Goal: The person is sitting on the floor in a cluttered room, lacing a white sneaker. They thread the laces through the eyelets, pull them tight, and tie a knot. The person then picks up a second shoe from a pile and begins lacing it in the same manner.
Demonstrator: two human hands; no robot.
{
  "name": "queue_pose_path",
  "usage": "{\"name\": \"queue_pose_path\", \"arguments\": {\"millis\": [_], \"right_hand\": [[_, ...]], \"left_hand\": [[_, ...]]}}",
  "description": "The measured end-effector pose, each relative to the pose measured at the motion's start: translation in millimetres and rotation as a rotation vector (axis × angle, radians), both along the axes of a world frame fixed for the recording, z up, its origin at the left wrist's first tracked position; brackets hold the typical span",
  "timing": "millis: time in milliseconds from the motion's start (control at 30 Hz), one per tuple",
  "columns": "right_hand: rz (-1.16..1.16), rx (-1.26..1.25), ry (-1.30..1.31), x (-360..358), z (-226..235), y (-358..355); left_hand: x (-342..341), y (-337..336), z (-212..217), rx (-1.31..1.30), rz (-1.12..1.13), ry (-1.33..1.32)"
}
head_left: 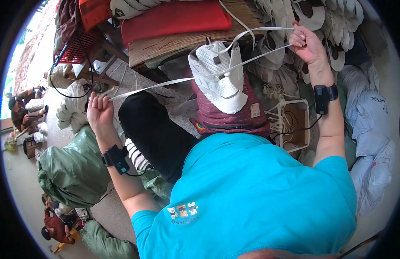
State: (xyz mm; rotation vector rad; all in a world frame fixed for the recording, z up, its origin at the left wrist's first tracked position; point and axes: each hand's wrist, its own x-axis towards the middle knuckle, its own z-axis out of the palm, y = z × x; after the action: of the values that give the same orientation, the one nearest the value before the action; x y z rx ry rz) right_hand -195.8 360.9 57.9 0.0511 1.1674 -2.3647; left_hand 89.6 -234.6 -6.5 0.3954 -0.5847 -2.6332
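Lace (131,93) pulled taut across shoe (226,88)

The lace was pinched in the closed fingers of the left hand (99,111) and stretched to the right hand (307,43), where it was gripped by curled fingers. A second strand was led from there to the shoe, which was set on maroon fabric (254,101) near the worktop (174,46).

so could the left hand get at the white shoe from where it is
Probably yes: the way over the knee looks free, though the left hand holds the lace, which crosses over the white shoe and may need slackening first.
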Motion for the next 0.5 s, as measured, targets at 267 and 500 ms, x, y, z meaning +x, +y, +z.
{"name": "queue_pose_path", "arguments": {"millis": [267, 500], "right_hand": [[-0.540, 0.193, -0.153, -39.1, -42.0, 197.3], [-0.619, 0.634, -0.185, -4.7, -122.2, 239.2]], "left_hand": [[44.9, -110.7, -17.3, -0.025, 0.324, -0.216], [15.9, -37.9, 19.9, -0.666, 0.496, -0.541]]}}
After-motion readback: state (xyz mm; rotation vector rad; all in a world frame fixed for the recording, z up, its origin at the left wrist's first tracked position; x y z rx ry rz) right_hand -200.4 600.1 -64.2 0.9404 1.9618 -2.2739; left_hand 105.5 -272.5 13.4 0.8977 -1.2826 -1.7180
